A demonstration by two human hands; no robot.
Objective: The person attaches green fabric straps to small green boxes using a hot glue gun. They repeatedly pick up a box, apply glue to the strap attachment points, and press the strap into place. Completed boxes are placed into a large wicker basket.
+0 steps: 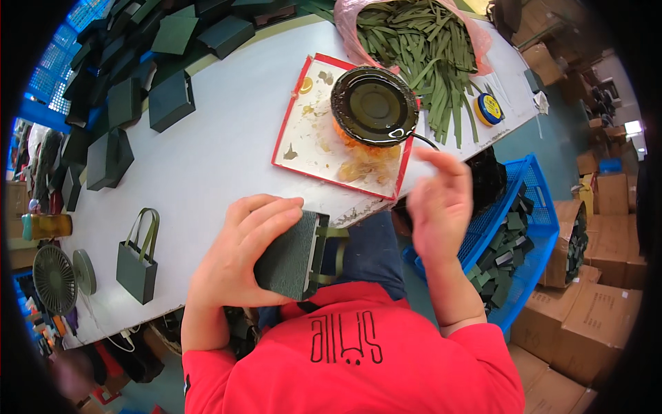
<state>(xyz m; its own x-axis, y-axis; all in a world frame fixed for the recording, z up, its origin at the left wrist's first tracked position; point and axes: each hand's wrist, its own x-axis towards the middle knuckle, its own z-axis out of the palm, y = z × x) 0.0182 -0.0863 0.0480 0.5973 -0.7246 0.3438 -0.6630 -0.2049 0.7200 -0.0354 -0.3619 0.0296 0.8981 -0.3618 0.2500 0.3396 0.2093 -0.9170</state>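
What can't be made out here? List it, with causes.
All in the head view:
Right hand: fingers blurred.
Held green box: left side hidden by the left hand.
Red-edged board: partly hidden by the black dish.
Upper-left blue crate: cut off by the dark rim.

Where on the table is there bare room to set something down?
The widest bare patch of table lies between the dark green boxes and the red-edged board; it runs on, narrower, between the standing green bag and the left hand. Crowded: far left, by those boxes; far right, by olive strips and a round tin.
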